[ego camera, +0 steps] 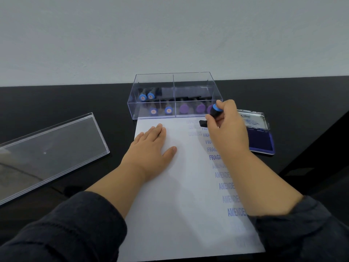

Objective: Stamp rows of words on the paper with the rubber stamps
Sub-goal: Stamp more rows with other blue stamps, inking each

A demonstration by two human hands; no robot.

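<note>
Fingers [208, 118] of right hand [229, 127] gripping stamp [214, 112], base on paper [185, 186]

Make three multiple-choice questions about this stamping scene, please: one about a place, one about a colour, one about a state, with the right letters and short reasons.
1. Where does the open blue ink pad lie?
A. Right of the white sheet of paper
B. Inside the clear plastic box
C. On the clear plastic lid

2. What colour is the cap of the black-handled rubber stamp in the right hand?
A. Red
B. Blue
C. Green

3. How is the left hand?
A. Gripping a stamp
B. Lifting the lid
C. Flat on the paper

Answers:
1 A, the pad sits on the black table beside the paper's right edge.
2 B, a blue cap shows above the curled fingers.
3 C, its straight fingers press on the sheet.
</note>
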